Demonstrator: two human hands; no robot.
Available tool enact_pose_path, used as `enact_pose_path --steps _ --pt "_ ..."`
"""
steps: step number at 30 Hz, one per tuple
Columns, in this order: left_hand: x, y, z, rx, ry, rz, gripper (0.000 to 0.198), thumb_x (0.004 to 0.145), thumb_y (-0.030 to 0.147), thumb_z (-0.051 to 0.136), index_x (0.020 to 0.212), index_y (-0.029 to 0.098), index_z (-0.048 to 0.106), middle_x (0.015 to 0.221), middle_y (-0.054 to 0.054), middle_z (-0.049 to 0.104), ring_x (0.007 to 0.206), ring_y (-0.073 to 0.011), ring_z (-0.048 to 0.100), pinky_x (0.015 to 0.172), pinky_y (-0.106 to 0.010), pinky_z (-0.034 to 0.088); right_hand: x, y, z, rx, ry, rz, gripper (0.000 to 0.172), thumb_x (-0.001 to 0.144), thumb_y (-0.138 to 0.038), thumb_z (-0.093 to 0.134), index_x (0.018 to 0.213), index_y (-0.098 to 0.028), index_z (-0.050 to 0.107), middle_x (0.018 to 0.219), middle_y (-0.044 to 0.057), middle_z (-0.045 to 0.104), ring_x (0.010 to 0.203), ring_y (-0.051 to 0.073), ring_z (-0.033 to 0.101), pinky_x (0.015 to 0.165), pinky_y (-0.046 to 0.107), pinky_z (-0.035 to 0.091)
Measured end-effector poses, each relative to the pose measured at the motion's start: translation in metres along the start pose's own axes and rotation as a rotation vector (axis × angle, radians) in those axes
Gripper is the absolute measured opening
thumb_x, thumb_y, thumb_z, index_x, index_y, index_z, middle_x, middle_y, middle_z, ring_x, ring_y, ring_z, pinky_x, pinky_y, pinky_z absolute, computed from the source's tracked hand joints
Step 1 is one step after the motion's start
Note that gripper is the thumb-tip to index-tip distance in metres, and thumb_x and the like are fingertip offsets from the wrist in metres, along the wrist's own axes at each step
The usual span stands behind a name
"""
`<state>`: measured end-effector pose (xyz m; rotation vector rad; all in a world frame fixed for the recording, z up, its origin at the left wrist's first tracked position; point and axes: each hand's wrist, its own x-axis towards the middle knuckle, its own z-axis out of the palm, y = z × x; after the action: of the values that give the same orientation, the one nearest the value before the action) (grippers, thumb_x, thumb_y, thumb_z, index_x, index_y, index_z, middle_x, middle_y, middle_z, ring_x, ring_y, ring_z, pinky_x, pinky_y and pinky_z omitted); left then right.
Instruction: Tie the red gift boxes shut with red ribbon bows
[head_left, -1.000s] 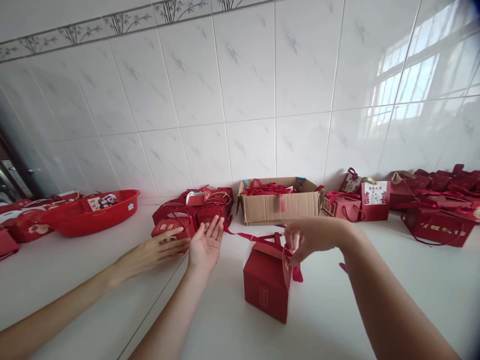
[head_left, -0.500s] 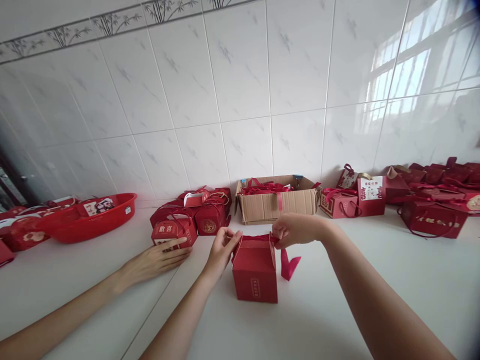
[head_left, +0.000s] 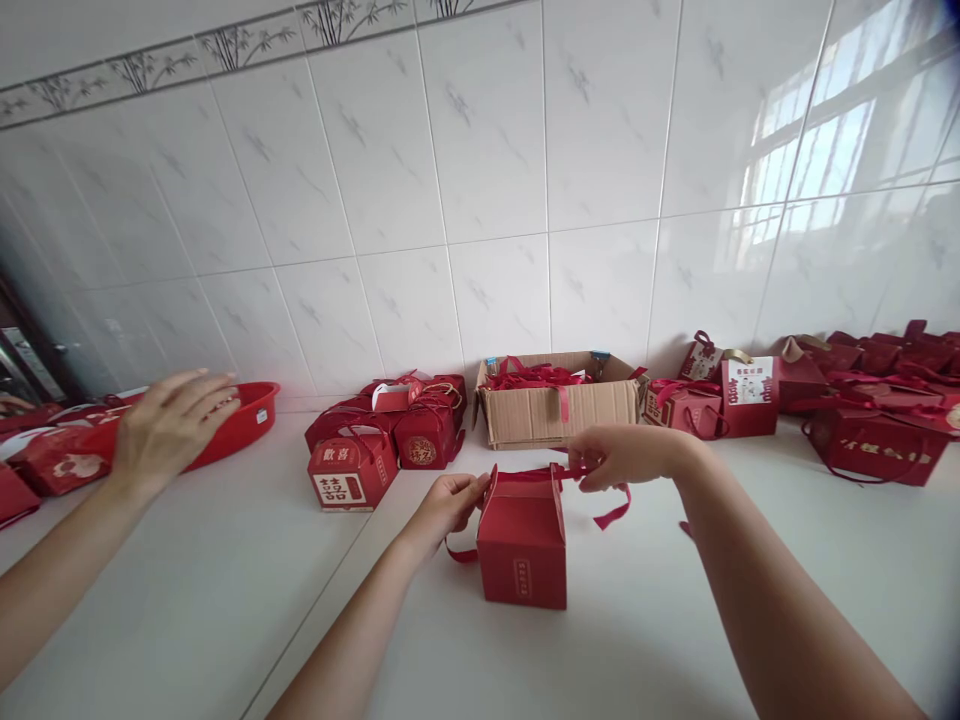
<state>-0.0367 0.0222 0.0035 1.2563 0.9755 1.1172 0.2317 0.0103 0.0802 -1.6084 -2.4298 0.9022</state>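
Head view: low in the centre of the frame, a small red matte cardboard gift box [head_left: 523, 545] with a gabled top stands upright on the smooth white counter [head_left: 225, 600]. The left hand [head_left: 448, 498] and right hand [head_left: 626, 457] each pinch the glossy red satin ribbon [head_left: 615, 513] at the box's top, fingertips clamped on it. Tying seems under way; a knot would need even tension on both ends. At the left edge a co-worker's hand [head_left: 176, 420], fingers spread, hovers over a red plastic basin [head_left: 253, 418]
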Motion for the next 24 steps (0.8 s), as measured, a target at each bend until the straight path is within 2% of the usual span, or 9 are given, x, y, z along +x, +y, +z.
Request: enact_pose_path --steps 4,9,12,18,21,24 --pt "0.005 -0.003 -0.009 0.057 -0.170 -0.066 0.033 0.069 0.040 0.074 0.054 0.015 0.058 0.045 0.005 0.039 0.042 -0.0037 0.023 0.046 -0.022 0.012 0.002 0.002 0.001 0.018 0.001 -0.035 0.027 0.076 -0.048 0.060 0.079 -0.022 0.060 0.075 0.000 0.061 0.067 0.013 0.057 0.058 0.024 0.042" --pt "0.019 -0.016 -0.021 0.041 -0.214 -0.062 0.043 0.062 0.046 0.078 0.052 0.016 0.049 0.047 0.007 0.037 0.042 -0.0038 0.023 0.045 -0.023 0.012 -0.005 -0.003 -0.001 0.062 -0.033 -0.075 0.039 0.083 -0.055 0.048 0.078 -0.020 0.066 0.072 0.001 0.062 0.063 0.012 0.054 0.057 0.023 0.041" --pt "0.022 -0.019 -0.026 0.015 -0.224 -0.058 0.040 0.062 0.044 0.078 0.055 0.016 0.050 0.048 0.007 0.041 0.043 -0.0053 0.032 0.046 -0.023 0.019 -0.010 -0.009 -0.002 0.077 -0.046 -0.057 0.047 0.084 -0.061 0.045 0.076 -0.020 0.068 0.068 0.001 0.062 0.061 0.012 0.054 0.059 0.024 0.041" --pt "0.019 -0.015 -0.027 -0.081 -0.259 -0.045 0.035 0.064 0.035 0.078 0.054 0.016 0.050 0.058 0.002 0.056 0.053 -0.0093 0.049 0.055 -0.024 0.034 -0.012 -0.017 -0.001 0.090 -0.110 -0.038 0.044 0.083 -0.057 0.050 0.076 -0.019 0.071 0.071 0.004 0.068 0.066 0.014 0.060 0.067 0.026 0.044" --pt "0.018 -0.013 -0.027 -0.127 -0.279 -0.042 0.038 0.063 0.032 0.079 0.052 0.016 0.046 0.063 0.001 0.058 0.057 -0.0104 0.052 0.058 -0.025 0.038 -0.010 -0.016 0.000 0.072 -0.118 -0.040 0.041 0.082 -0.054 0.053 0.076 -0.019 0.072 0.082 0.005 0.071 0.073 0.016 0.062 0.068 0.026 0.046" --pt "0.018 -0.012 -0.028 -0.155 -0.297 -0.042 0.038 0.062 0.030 0.079 0.052 0.016 0.045 0.064 0.001 0.060 0.059 -0.0112 0.055 0.061 -0.025 0.040 -0.008 -0.015 0.001 0.086 -0.163 -0.067 0.037 0.084 -0.049 0.052 0.079 -0.019 0.073 0.082 0.006 0.071 0.076 0.016 0.063 0.070 0.026 0.047"
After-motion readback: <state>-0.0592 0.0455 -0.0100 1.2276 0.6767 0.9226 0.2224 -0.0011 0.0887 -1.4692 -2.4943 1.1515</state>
